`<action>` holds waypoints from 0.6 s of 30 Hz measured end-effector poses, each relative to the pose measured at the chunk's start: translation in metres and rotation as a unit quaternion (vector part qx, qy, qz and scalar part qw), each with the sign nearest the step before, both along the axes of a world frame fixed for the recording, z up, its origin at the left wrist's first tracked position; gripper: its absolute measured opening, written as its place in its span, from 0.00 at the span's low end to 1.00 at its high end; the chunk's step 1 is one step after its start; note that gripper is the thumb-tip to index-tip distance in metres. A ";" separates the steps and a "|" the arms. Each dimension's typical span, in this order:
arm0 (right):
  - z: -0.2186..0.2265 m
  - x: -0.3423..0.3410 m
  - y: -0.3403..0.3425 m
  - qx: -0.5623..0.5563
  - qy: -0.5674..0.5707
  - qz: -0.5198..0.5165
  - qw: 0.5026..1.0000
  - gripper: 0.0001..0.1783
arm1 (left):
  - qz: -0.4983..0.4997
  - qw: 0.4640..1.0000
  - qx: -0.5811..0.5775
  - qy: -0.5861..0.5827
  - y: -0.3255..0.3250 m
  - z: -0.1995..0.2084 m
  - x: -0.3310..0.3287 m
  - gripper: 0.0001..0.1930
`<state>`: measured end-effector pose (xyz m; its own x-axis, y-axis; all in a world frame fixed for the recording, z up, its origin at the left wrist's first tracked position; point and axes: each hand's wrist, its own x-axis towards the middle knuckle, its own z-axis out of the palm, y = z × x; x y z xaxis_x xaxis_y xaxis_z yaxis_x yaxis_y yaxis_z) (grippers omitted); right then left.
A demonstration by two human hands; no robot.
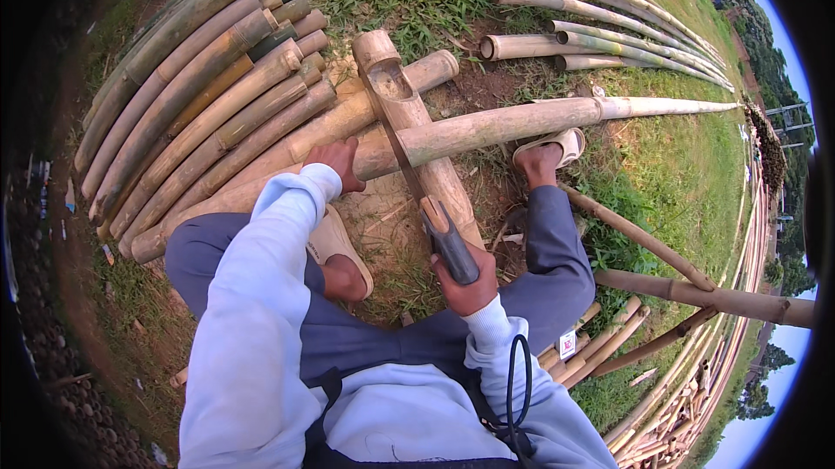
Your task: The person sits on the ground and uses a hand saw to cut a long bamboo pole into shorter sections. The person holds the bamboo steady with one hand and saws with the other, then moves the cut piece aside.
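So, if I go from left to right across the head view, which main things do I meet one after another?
Stacked bamboo poles → left hand → saw → sandal on the right foot → trees at the far right.

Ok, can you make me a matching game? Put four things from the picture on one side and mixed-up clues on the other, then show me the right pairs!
Things
1. Saw
2. Left grip
3. Sandals
4. Trousers

Clues
A. Dark blue-grey
B. Resting on a bamboo pole
C. Held in the right grip
D. Pale cream

Right pairs: 1-C, 2-B, 3-D, 4-A
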<state>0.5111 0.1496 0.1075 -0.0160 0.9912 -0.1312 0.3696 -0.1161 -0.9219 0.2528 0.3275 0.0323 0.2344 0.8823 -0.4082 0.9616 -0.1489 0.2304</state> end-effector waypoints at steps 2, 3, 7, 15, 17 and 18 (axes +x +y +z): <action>-0.008 -0.006 0.015 0.010 -0.014 0.011 1.000 0.08 | -0.015 1.000 -0.016 -0.006 -0.011 -0.004 0.008 0.36; -0.006 -0.010 0.018 0.015 -0.011 0.018 1.000 0.10 | -0.019 1.000 -0.008 -0.002 -0.020 -0.008 0.009 0.37; -0.012 -0.026 0.003 0.012 0.035 0.008 0.999 0.11 | -0.008 1.000 0.013 0.007 -0.011 -0.010 -0.005 0.36; -0.030 -0.014 0.008 0.043 0.012 0.004 0.999 0.12 | 0.006 1.000 -0.008 -0.001 -0.010 -0.002 0.006 0.39; -0.028 -0.016 0.010 0.035 -0.019 0.009 0.999 0.12 | 0.009 1.000 -0.014 0.002 -0.011 0.000 0.004 0.40; -0.027 -0.018 0.010 0.043 -0.018 0.004 0.999 0.12 | 0.007 1.000 -0.016 0.003 -0.010 -0.002 0.001 0.41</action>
